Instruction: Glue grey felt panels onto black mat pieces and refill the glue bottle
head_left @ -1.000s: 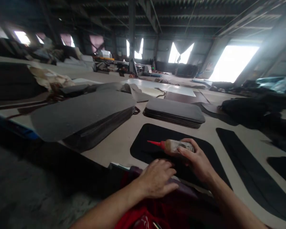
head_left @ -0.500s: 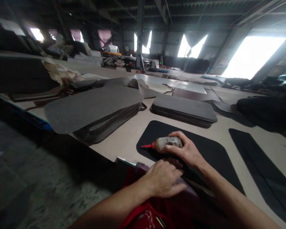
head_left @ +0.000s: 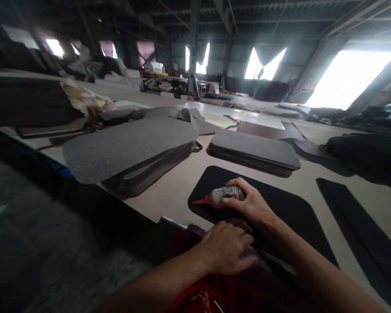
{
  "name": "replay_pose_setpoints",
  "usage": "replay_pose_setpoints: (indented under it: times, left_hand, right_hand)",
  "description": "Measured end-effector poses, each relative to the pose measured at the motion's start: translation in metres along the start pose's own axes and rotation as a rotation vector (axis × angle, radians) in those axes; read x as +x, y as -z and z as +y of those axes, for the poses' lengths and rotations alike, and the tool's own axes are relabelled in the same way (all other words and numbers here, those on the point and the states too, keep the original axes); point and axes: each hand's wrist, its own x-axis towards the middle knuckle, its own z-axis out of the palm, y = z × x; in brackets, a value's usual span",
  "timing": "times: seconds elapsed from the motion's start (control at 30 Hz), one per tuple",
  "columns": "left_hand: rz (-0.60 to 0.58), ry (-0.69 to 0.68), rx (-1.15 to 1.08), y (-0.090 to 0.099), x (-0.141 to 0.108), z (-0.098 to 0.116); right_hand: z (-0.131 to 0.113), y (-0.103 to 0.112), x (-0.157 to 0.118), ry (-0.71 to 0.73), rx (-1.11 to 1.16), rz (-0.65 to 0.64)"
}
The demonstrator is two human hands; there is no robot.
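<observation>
My right hand (head_left: 255,202) is closed around a grimy squeeze bottle (head_left: 226,196) with a red pointed nozzle (head_left: 202,201). The bottle lies nearly level above a black panel with rounded corners (head_left: 273,191), its nozzle tip close to the panel's left edge. My left hand (head_left: 229,248) rests at the near table edge, below the bottle, its fingers loosely bent and the thumb apart. Just beyond its knuckles is a dark brown thing (head_left: 239,224), mostly hidden; I cannot make out what it is.
A stack of grey rounded panels (head_left: 133,148) overhangs the table's left edge. Another grey stack (head_left: 254,150) stands behind the black panel. To the right lie a long black strip (head_left: 355,226) and a dark heap (head_left: 368,152). The beige table (head_left: 169,193) extends far back.
My right hand has brought the bottle slightly left, its nozzle tip nearer the black panel's left edge. My left hand has hardly moved. The view has shifted slightly.
</observation>
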Motion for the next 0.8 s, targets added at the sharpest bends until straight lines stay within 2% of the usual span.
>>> replay_pose_setpoints:
  times: [0.27, 0.57, 0.8]
  left_hand:
    - [-0.002, -0.002, -0.007, 0.000, 0.001, 0.000]
    - [0.011, -0.009, 0.007, -0.001, 0.000, 0.000]
    - [0.017, -0.017, 0.002, -0.001, 0.000, 0.000]
  right_hand:
    - [-0.004, -0.001, 0.012, 0.092, -0.082, 0.046]
    - [-0.006, 0.002, 0.012, 0.157, -0.087, 0.001]
    - [-0.006, 0.004, 0.019, 0.239, -0.181, 0.032]
